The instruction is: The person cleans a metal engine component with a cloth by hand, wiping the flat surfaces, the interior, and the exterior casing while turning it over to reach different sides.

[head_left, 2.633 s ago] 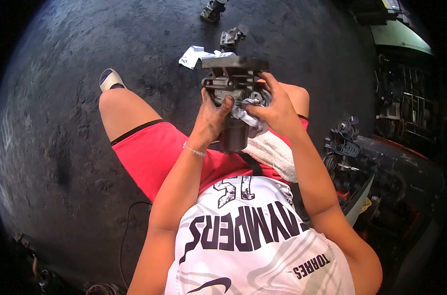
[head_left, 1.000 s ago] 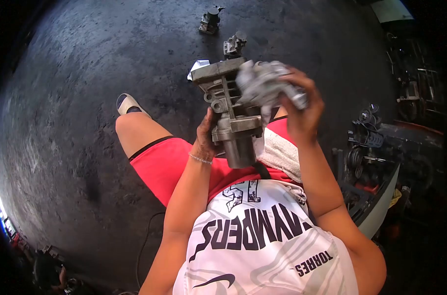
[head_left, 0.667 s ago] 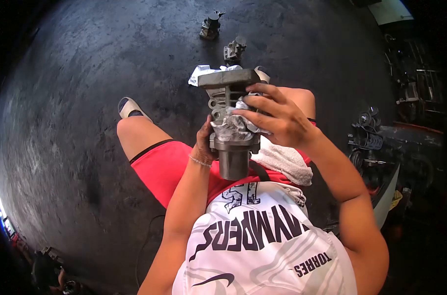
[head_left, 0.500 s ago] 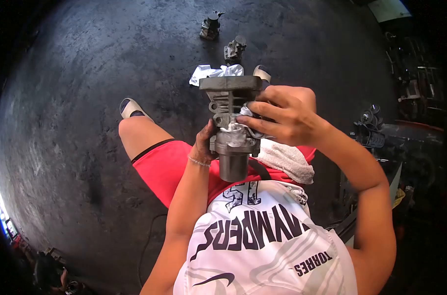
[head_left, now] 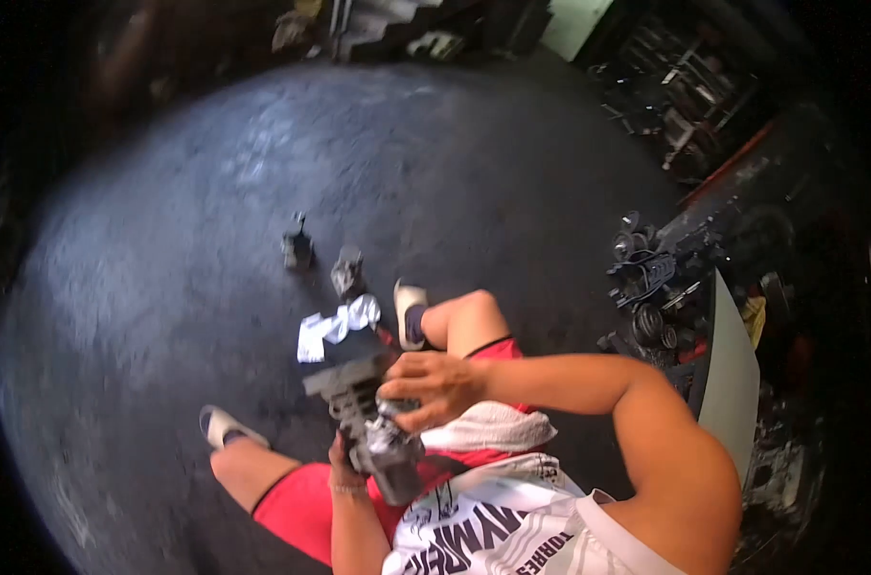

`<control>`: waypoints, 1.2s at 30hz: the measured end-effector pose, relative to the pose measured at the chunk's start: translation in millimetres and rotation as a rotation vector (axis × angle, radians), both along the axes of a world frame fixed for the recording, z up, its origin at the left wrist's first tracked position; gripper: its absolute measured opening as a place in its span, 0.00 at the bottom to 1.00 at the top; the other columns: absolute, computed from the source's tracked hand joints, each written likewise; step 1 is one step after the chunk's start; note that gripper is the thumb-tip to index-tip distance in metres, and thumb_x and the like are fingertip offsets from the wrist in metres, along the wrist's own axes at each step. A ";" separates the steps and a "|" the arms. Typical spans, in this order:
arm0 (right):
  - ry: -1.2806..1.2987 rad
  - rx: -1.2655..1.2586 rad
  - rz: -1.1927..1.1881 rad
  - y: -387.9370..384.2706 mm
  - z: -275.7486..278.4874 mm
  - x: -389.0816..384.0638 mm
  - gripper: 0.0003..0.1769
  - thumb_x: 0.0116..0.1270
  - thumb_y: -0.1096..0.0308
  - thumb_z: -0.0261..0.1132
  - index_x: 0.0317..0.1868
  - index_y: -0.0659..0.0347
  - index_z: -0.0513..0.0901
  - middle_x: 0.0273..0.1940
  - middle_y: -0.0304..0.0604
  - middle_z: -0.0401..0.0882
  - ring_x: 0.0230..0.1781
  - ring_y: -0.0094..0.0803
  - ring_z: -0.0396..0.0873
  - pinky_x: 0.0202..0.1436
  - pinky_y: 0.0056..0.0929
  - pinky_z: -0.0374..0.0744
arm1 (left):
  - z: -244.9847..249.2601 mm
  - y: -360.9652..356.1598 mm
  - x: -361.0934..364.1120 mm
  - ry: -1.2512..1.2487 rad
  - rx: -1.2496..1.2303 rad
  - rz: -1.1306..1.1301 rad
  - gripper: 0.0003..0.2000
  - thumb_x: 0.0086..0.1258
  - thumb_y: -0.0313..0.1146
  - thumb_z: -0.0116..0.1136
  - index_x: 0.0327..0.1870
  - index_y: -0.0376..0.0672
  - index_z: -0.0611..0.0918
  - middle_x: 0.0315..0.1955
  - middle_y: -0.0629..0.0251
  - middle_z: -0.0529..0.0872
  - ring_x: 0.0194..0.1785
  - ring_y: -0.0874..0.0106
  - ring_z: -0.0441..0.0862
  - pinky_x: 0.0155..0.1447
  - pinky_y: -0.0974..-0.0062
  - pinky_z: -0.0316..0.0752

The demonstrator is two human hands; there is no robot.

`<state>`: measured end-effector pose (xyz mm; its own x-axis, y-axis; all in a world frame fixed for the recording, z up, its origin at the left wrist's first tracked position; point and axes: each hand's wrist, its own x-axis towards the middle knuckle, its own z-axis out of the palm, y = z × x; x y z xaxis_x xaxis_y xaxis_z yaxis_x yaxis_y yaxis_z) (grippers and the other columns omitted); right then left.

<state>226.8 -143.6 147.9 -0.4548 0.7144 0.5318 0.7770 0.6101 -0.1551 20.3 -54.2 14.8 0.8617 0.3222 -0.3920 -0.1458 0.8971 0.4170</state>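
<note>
A grey cast-metal machine part (head_left: 397, 479), with a flat flange at the top and a rounded lower end, is held tilted above my lap. My left hand (head_left: 343, 467) grips its lower left side, its fingers partly hidden behind the part. Against the part's right side my right hand (head_left: 431, 388) has its fingers bent around a crumpled silvery sheet (head_left: 385, 436), pressed to the middle of the casting. The image is blurred, so fine detail of the sheet is lost. A white towel (head_left: 488, 426) lies over my right thigh.
On the dark floor ahead stand two small metal parts (head_left: 297, 247) (head_left: 347, 273). A crumpled silvery-white sheet (head_left: 338, 326) lies just nearer. To the right are piled machine parts (head_left: 646, 278) and a pale upright panel (head_left: 728, 383). Steps (head_left: 388, 24) rise at the far back.
My view has swung up and to the right, so the hands and metal part appear lower and further left. The part now leans at an angle; both hands still hold on.
</note>
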 end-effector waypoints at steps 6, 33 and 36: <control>0.433 0.023 -0.514 22.5 -9.3 -25.5 0.09 0.54 0.68 0.65 0.34 0.59 0.75 0.69 0.57 0.46 0.69 0.55 0.47 0.65 0.50 0.50 | -16.0 6.5 11.0 -0.208 0.015 -0.042 0.37 0.61 0.61 0.49 0.64 0.42 0.65 0.58 0.55 0.71 0.59 0.54 0.71 0.61 0.52 0.67; 1.402 0.012 -0.418 3.1 10.7 -34.7 0.19 0.69 0.57 0.55 0.51 0.62 0.68 0.46 0.46 0.74 0.46 0.28 0.75 0.48 0.30 0.76 | 11.4 16.7 29.8 -0.844 -0.456 0.008 0.43 0.50 0.67 0.50 0.64 0.45 0.64 0.53 0.48 0.73 0.43 0.46 0.78 0.44 0.47 0.75; 0.469 -0.206 -0.353 41.3 2.3 -63.1 0.24 0.61 0.69 0.59 0.59 0.62 0.70 0.60 0.56 0.67 0.64 0.52 0.61 0.66 0.43 0.57 | -9.3 16.0 31.2 -0.665 -0.468 0.099 0.39 0.55 0.63 0.50 0.64 0.45 0.64 0.53 0.50 0.73 0.43 0.51 0.78 0.44 0.51 0.76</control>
